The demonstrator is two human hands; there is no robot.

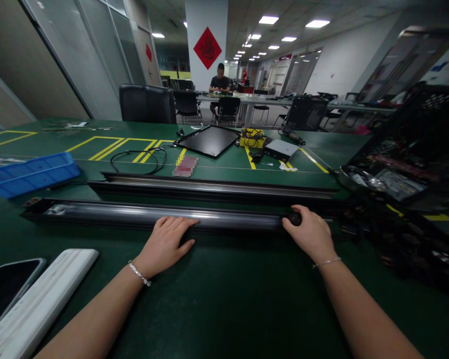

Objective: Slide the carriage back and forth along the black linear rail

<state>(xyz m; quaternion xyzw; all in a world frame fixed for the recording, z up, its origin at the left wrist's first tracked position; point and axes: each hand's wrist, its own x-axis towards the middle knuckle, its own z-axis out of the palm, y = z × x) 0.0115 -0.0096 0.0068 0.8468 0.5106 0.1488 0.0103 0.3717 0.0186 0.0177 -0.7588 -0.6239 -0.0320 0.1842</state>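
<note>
Long black channel (232, 217) sits mid-frame. Left hand (166, 245) rests unclenched on its near edge; right hand (313, 234) pinches a round black piece (295, 218), center-right. I'd brace left, pinch squarely.

My right hand (311, 233) hides part of the round black piece (295, 218); full shape undetermined. My left hand (166, 244) covers a stretch of edge on the near black rail (224, 216). Left edge crops the dark-faced slab (11, 286); lower left corner crops the white bar (47, 301). Reddish item (186, 166): pixelated, unidentifiable. Dark clutter (400, 244) at right: blurred, parts inseparable. Characters on red diamond (207, 48): illegible.
</note>
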